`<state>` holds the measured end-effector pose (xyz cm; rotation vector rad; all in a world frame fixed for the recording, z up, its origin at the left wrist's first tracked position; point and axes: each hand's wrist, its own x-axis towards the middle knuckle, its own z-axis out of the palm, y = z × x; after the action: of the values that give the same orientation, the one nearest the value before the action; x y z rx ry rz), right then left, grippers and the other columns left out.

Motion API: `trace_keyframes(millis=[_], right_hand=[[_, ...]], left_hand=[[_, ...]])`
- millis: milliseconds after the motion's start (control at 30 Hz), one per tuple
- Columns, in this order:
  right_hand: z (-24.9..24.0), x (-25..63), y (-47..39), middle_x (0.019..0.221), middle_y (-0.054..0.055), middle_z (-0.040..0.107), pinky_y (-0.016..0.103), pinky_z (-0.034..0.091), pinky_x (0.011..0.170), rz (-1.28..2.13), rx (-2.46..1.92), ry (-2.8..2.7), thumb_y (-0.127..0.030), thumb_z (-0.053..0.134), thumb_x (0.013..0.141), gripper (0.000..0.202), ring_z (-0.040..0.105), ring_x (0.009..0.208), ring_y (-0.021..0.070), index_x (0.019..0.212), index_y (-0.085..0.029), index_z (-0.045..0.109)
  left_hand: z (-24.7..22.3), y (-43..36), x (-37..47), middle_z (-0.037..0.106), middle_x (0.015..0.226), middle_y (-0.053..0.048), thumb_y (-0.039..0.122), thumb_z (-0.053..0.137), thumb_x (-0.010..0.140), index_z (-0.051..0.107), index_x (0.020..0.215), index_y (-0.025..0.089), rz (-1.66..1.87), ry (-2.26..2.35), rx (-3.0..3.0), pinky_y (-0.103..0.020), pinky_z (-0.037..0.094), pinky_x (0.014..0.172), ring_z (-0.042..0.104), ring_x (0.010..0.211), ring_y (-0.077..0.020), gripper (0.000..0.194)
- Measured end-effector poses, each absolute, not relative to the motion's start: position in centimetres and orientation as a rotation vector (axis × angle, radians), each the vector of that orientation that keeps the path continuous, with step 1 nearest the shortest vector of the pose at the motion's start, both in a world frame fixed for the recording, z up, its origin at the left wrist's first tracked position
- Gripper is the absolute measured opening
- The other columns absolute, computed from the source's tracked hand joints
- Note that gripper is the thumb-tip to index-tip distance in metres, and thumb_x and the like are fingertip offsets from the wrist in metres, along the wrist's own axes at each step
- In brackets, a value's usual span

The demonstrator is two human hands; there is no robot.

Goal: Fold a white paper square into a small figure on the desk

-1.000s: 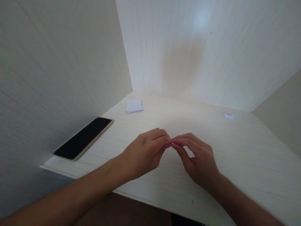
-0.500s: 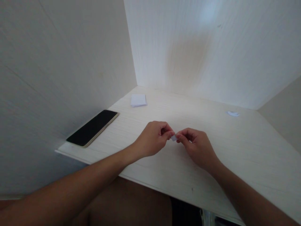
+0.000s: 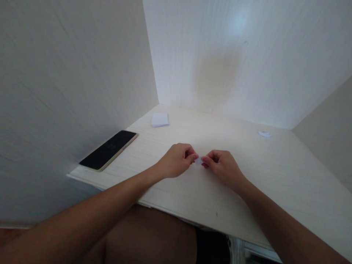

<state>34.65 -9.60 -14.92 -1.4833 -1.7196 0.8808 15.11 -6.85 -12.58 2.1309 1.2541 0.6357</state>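
Observation:
Between my fingertips, just above the table, is a small piece of white paper [image 3: 198, 161]. My left hand [image 3: 180, 160] pinches its left side with thumb and forefinger. From the right, my right hand [image 3: 221, 165] pinches the opposite side, its other fingers curled in. Much of the paper is covered by the fingertips, and its folds are too small to make out.
A stack of square white paper [image 3: 160, 119] lies near the back left corner. Along the left wall rests a phone [image 3: 110, 149], screen up. A small white paper piece [image 3: 264, 134] is at the back right. Walls enclose the white table [image 3: 170, 198].
The fingertips have drawn slightly apart, with more of the paper piece hidden or blurred between them. The whole view has shifted a little, and the phone's dark screen now shows a faint mark.

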Motion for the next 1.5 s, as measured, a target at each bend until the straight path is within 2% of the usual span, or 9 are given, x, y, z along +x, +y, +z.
trace_keyframes(millis=[233, 433, 567, 767, 867, 967, 1100, 1333, 1500], right_hand=[[-14.7, 34.6, -9.7, 0.072, 0.006, 0.075, 0.028, 0.044, 0.062, 0.896, -1.457, -1.747, -0.02, 0.061, 0.087, 0.018, 0.064, 0.063, 0.016, 0.071, -0.017, 0.07], [-14.7, 34.7, -9.4, 0.07, 0.005, 0.073, 0.03, 0.044, 0.061, 0.824, -1.47, -1.761, -0.024, 0.062, 0.087, 0.019, 0.062, 0.063, 0.0163, 0.069, -0.018, 0.067], [-14.9, 34.8, -9.4, 0.08, 0.004, 0.072, 0.029, 0.046, 0.063, 0.755, -1.332, -1.775, -0.028, 0.066, 0.086, 0.009, 0.062, 0.068, 0.0161, 0.085, -0.02, 0.069], [-15.3, 34.6, -9.3, 0.072, 0.001, 0.068, 0.028, 0.044, 0.06, 1.149, -1.129, -1.609, -0.03, 0.069, 0.085, 0.011, 0.062, 0.065, 0.0152, 0.083, -0.02, 0.065], [-14.9, 34.5, -9.5, 0.072, -0.001, 0.066, 0.026, 0.042, 0.06, 1.407, -0.951, -1.376, -0.032, 0.076, 0.081, 0.018, 0.061, 0.064, 0.0132, 0.085, -0.02, 0.064], [-14.4, 34.5, -9.9, 0.074, -0.002, 0.064, 0.025, 0.044, 0.064, 1.644, -0.795, -1.135, -0.029, 0.082, 0.077, 0.022, 0.061, 0.067, 0.0112, 0.086, -0.019, 0.065], [-14.2, 34.3, -10.3, 0.082, 0.0, 0.067, 0.023, 0.045, 0.067, 1.786, -0.678, -1.006, -0.026, 0.082, 0.078, 0.02, 0.06, 0.071, 0.0101, 0.091, -0.02, 0.067], [-14.0, 34.1, -10.5, 0.083, 0.0, 0.065, 0.023, 0.041, 0.064, 1.742, -0.737, -1.055, -0.031, 0.081, 0.079, 0.019, 0.057, 0.075, 0.0114, 0.089, -0.019, 0.069], [-14.1, 34.1, -10.3, 0.079, -0.002, 0.063, 0.024, 0.034, 0.058, 1.58, -0.868, -1.217, -0.032, 0.085, 0.073, 0.025, 0.046, 0.062, 0.0087, 0.089, -0.02, 0.069]], left_hand=[[-12.9, -6.6, 15.1, 0.067, 0.064, -0.003, 0.03, 0.061, 0.085, 0.069, 0.074, 0.015, 0.629, 1.21, 2.044, -0.024, 0.036, 0.054, 0.053, 0.055, -0.0134, 0.021], [-13.6, -6.1, 14.7, 0.065, 0.06, -0.002, 0.034, 0.062, 0.084, 0.068, 0.072, 0.015, 0.692, 1.194, 1.971, -0.023, 0.035, 0.051, 0.052, 0.053, -0.0131, 0.023], [-13.7, -5.8, 14.5, 0.068, 0.063, -0.003, 0.036, 0.065, 0.084, 0.067, 0.073, 0.015, 0.714, 1.131, 1.916, -0.023, 0.038, 0.052, 0.057, 0.056, -0.014, 0.024], [-12.9, -6.2, 14.6, 0.07, 0.068, -0.004, 0.038, 0.07, 0.084, 0.068, 0.081, 0.014, 0.697, 0.932, 1.731, -0.026, 0.049, 0.057, 0.062, 0.059, -0.0145, 0.024], [-12.7, -6.4, 14.4, 0.072, 0.078, -0.008, 0.039, 0.069, 0.087, 0.07, 0.09, 0.013, 0.714, 0.725, 1.53, -0.028, 0.052, 0.063, 0.066, 0.068, -0.0157, 0.026], [-12.7, -6.5, 14.2, 0.074, 0.091, -0.01, 0.034, 0.071, 0.088, 0.071, 0.103, 0.013, 0.739, 0.562, 1.352, -0.029, 0.054, 0.07, 0.069, 0.079, -0.0173, 0.026], [-13.0, -6.7, 14.5, 0.074, 0.091, -0.009, 0.028, 0.076, 0.085, 0.072, 0.105, 0.014, 0.818, 0.507, 1.311, -0.026, 0.052, 0.067, 0.068, 0.074, -0.0148, 0.025], [-13.1, -7.2, 14.9, 0.073, 0.088, -0.007, 0.029, 0.074, 0.086, 0.072, 0.1, 0.014, 0.893, 0.549, 1.301, -0.026, 0.052, 0.067, 0.066, 0.075, -0.0139, 0.02], [-12.6, -7.5, 14.8, 0.071, 0.09, -0.005, 0.031, 0.075, 0.084, 0.072, 0.095, 0.015, 0.903, 0.641, 1.281, -0.028, 0.053, 0.07, 0.066, 0.079, -0.0146, 0.02]])
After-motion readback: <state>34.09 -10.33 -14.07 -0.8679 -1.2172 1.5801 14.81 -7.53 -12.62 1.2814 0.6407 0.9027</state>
